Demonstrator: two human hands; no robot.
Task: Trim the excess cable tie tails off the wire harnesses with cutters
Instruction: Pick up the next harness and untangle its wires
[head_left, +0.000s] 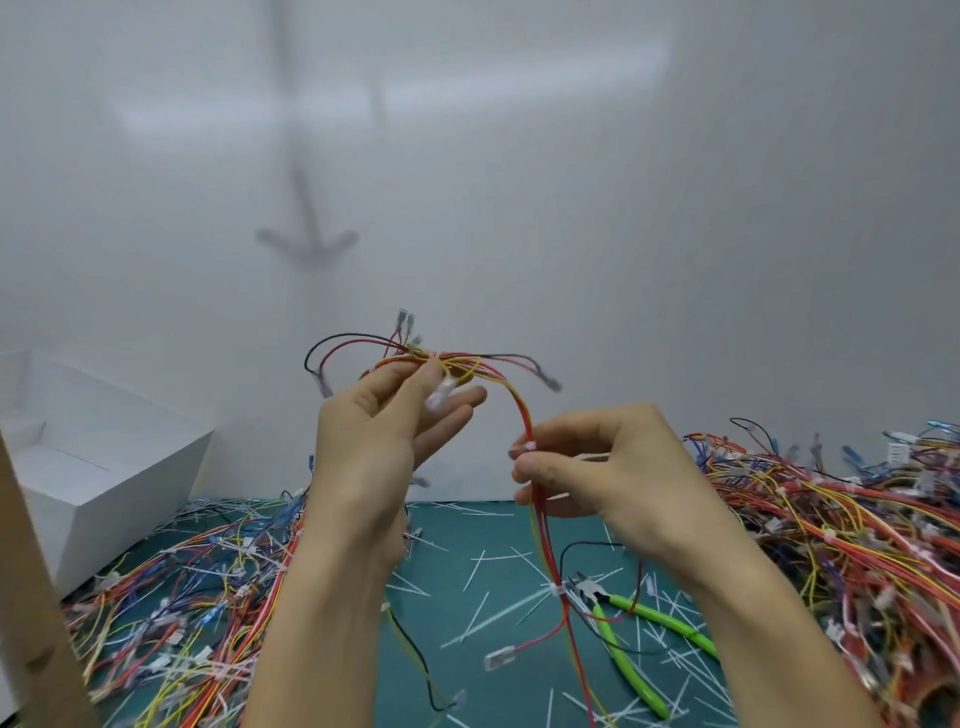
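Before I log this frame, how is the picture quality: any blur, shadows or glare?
Head view: the wire harness terminals above the left hand and right hand are motion-blurred; head view: the cutters on the mat look fairly sharp; head view: a soft arrow-shaped shadow and a pale glare band mark the wall.

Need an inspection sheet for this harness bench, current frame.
Surface: green mat, strewn with cut tie tails.
Job's things: harness held up off the mat; cutters with green handles lying on the mat, not in hand.
Clutter: harness pile at left, another at right.
Grips: left hand pinches the harness's upper bundle; right hand pinches it at a white tie.
Cables: harness wires trail down across the cutters.
Surroundings: white wall, white box, brown board at left edge.
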